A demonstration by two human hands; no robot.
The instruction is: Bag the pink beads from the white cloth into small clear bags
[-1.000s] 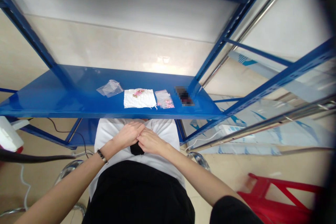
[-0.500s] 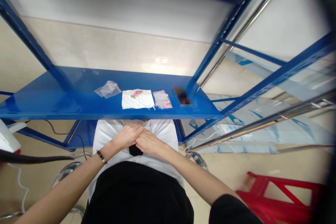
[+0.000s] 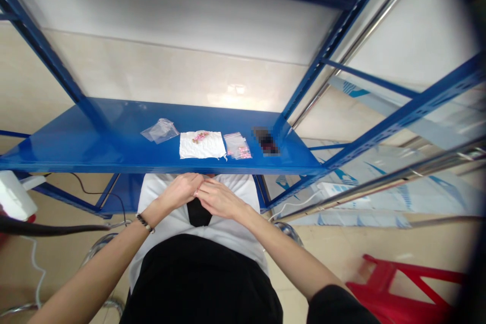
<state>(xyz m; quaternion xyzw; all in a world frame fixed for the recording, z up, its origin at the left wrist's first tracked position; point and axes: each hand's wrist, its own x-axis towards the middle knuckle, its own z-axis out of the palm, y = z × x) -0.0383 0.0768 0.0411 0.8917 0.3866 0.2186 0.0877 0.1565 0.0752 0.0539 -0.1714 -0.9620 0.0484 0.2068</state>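
My left hand (image 3: pixel 185 190) and my right hand (image 3: pixel 221 199) meet above my lap, just in front of the shelf's front edge. Their fingers are bent and touch each other. Whether anything small lies between them is hidden. On the blue shelf (image 3: pixel 114 139) beyond them lies a white drawstring pouch (image 3: pixel 201 151) with a little pile of pink and gold pieces (image 3: pixel 201 136) on it. Right of the pouch is a clear zip bag (image 3: pixel 238 146) holding pink pieces. To its left, empty-looking clear plastic bags (image 3: pixel 161 130) lie flat. A bead bracelet (image 3: pixel 145 223) circles my left wrist.
A pixelated dark object (image 3: pixel 267 142) lies at the shelf's right. Blue uprights (image 3: pixel 315 68) frame the shelf. A red plastic stool (image 3: pixel 402 288) stands on the floor at lower right, and a white device (image 3: pixel 17 196) is at far left.
My hands have loosened slightly from their clasp, and the right fingers have shifted toward the left fingertips. The whole view has moved a little; the things on the shelf lie as before.
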